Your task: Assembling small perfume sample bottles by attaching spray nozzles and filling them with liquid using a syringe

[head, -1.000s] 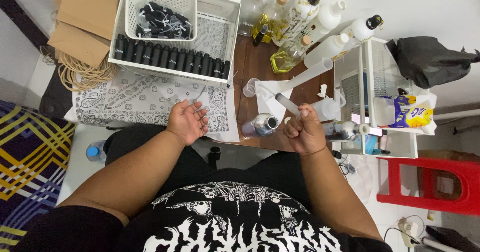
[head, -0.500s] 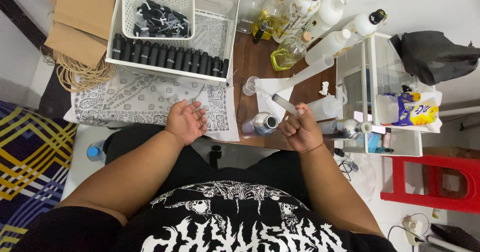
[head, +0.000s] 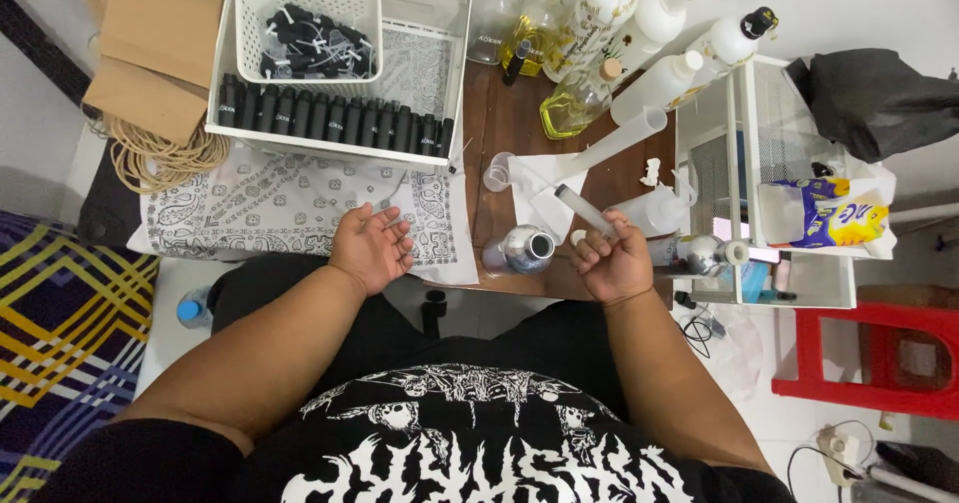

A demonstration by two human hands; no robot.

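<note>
Your right hand is clenched around a clear syringe, holding it tilted just right of the open-topped metal bottle at the near edge of the brown surface. Your left hand is released, palm up, left of that bottle, over the patterned cloth, grasping nothing.

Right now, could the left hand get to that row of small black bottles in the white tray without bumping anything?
Probably yes. The left hand hovers open and empty over the patterned cloth, just in front of the white tray. Nothing stands between it and the black bottles except the tray's low front wall.
</note>
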